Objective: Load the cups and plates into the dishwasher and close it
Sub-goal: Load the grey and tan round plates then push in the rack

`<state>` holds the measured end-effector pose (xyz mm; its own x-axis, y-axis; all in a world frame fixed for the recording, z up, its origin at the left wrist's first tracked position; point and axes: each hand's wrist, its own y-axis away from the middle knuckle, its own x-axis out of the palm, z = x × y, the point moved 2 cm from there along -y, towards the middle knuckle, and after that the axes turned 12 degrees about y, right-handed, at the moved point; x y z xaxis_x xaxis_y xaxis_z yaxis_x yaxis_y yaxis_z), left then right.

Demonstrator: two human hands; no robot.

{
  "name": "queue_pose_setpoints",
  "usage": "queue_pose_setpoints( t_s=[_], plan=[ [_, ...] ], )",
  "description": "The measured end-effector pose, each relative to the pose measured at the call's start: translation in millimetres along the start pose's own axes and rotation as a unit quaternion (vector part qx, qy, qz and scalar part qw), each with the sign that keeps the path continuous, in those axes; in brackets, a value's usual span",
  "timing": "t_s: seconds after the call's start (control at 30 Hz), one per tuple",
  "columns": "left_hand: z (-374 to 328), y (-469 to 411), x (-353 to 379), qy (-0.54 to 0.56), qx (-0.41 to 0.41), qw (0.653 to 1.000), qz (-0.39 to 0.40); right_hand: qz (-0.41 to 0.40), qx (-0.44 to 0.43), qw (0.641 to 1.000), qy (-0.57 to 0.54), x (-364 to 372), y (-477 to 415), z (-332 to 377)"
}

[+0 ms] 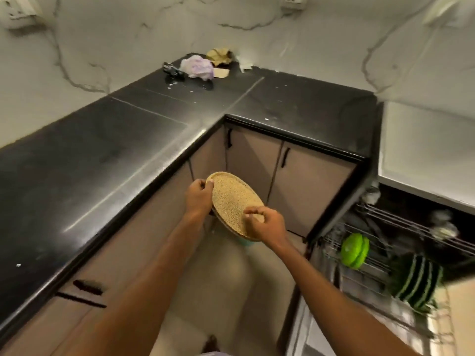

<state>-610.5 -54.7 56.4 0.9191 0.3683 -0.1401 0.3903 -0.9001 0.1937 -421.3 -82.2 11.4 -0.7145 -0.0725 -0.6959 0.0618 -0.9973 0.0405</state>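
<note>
From the head camera, both bare hands hold a round speckled tan plate (pixel 235 201) in the air above the floor, in front of the cabinet doors (pixel 295 186) at the inner corner of the black L-shaped worktop (pixel 84 160). The left hand (pixel 199 196) pinches the plate's far-left rim, its grip closed with the thumb on the speckled face. The right hand (pixel 264 223) closes its grip on the near-right rim, fingers curled over the edge. The plate is tilted, and a second rim shows just beneath it, so it may be a stack. To the right, well apart from the plate, the dishwasher rack (pixel 385 253) stands pulled out, holding a bright green dish (pixel 354 250) on edge and a row of dark plates with green rims (pixel 417 283). At the far corner of the worktop lie a purple cloth (pixel 197 66) and a yellowish crumpled item (pixel 219 55).
</note>
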Motion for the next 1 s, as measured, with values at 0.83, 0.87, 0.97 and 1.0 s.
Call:
queue_pose_setpoints(
  t_s=[0.83,0.87,0.97,1.0],
  plan=[
    [124.2,176.8,346.9,-0.097,-0.180,0.940,0.272,-0.133,0.235,0.962,0.044,-161.5,172.2,-287.8],
    [134.7,175.4,353.6,-0.114,-0.174,0.939,0.275,-0.152,0.258,0.954,0.031,-162.0,171.8,-299.2],
    [167.7,167.3,374.2,-0.168,-0.172,0.925,0.294,-0.195,0.321,0.927,-0.010,-159.7,165.0,-338.9],
    [176.5,166.3,377.3,-0.181,-0.170,0.920,0.302,-0.207,0.335,0.919,-0.016,-158.7,163.5,-350.4]
  ],
)
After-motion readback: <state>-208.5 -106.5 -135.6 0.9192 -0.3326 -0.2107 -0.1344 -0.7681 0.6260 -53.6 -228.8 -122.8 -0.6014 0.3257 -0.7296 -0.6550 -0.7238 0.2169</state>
